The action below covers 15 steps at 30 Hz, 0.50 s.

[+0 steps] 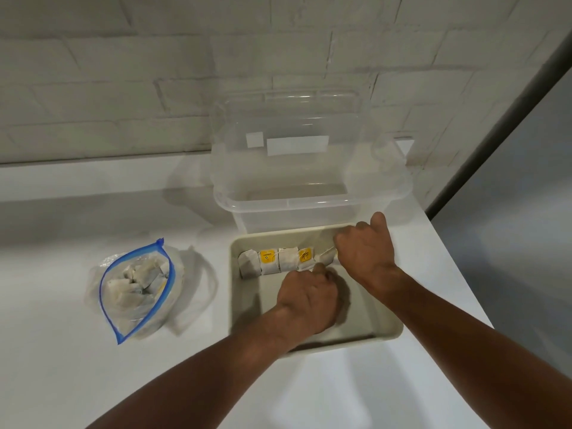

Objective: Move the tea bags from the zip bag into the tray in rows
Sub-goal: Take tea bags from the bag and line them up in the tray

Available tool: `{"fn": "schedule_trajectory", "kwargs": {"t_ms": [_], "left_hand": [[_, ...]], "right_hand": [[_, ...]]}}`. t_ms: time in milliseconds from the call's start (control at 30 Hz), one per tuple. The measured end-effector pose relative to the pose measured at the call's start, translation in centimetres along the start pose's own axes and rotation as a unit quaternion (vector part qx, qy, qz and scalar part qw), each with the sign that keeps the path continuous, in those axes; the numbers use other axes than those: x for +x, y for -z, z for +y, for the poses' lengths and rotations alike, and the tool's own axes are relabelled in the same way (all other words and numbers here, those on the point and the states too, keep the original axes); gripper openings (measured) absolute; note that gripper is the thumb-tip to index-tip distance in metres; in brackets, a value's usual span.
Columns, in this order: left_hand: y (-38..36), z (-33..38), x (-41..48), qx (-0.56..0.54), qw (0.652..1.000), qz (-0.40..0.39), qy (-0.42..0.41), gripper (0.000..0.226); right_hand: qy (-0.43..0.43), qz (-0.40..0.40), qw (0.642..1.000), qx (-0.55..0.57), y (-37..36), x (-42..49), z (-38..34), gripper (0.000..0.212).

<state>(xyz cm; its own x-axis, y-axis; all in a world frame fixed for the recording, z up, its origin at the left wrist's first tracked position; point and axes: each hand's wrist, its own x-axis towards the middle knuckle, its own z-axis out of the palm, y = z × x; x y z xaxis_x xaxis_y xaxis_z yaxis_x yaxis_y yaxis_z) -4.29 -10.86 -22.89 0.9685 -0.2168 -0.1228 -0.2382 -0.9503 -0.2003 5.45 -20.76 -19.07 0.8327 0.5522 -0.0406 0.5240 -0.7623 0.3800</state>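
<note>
**Two hands at a row of tea bags in a beige tray**

A beige tray (244,308) sits on a white counter (77,351). Along the tray's far wall lies a row of tea bags (286,259), side by side, two showing yellow tags. The right hand (366,252) rests over the row's right end, fingers curled down onto the last tea bag there; whether it pinches the bag cannot be told. The left hand (306,297) is inside the tray, just near of the row, loosely clenched, thumb tip touching the row's edge. Left of the tray, apart from it, stands an open zip bag (136,289) holding more tea bags. Beyond the tray stands a clear plastic bin (309,193).
</note>
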Motion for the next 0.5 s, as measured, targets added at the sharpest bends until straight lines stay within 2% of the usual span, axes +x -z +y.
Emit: {"fn": "schedule_trajectory", "kwargs": {"t_ms": [100,333,500], "left_hand": [[-0.3,0.0,0.2,-0.03,0.999,-0.015,0.014,0.057],[0.3,-0.8,0.9,-0.044,0.998,-0.018,0.035,0.068],[0.7,-1.1,1.3,-0.054,0.998,-0.017,0.039,0.066]], "right_hand": [[0.011,-0.003,1.0,0.008,0.0,-0.1,0.0,0.012],[0.026,0.023,0.999,0.011,0.1,-0.3,0.4,0.014],[0.005,0.047,0.999,-0.002,-0.5,-0.3,0.3,0.011]]}}
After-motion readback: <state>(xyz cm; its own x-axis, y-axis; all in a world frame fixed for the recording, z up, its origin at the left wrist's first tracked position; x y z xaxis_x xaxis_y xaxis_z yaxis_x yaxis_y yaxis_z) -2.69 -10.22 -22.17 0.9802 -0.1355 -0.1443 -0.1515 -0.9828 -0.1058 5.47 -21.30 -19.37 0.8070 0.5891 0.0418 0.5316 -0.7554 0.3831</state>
